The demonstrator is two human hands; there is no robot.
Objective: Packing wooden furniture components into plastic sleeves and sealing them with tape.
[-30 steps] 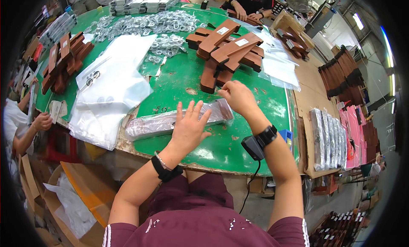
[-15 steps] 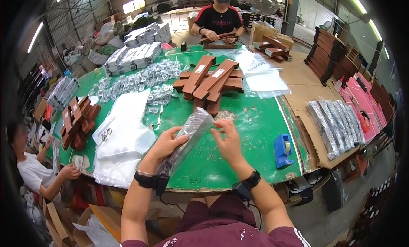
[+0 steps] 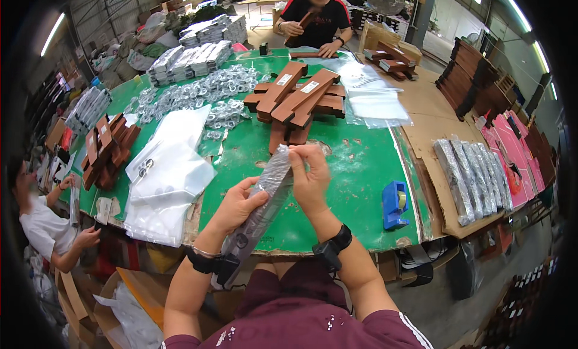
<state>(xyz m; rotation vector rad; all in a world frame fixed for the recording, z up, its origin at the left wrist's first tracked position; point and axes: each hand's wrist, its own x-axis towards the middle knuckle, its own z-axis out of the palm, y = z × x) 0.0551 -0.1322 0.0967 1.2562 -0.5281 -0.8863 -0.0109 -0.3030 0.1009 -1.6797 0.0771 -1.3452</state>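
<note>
A long, narrow piece in a clear plastic sleeve slants across in front of me, its far end above the green table. My left hand is wrapped round its middle, thumb on top. At the far end, my right hand pinches the plastic with thumb and fingertips. Just beyond lies a crossed pile of reddish-brown wooden pieces, some with white labels. A stack of clear plastic bags spreads to the left of my left hand, with a few small dark rings on it.
Small plastic-wrapped parts are heaped farther back. To the right stands a blue tape dispenser; beyond it, wrapped pieces lie on cardboard. One person handles wooden pieces across the table; another works at the left beside more brown pieces.
My right hand has moved left and closed on the sleeve's far end, where before it was beside it. Across the table, the person has raised one brown piece.
</note>
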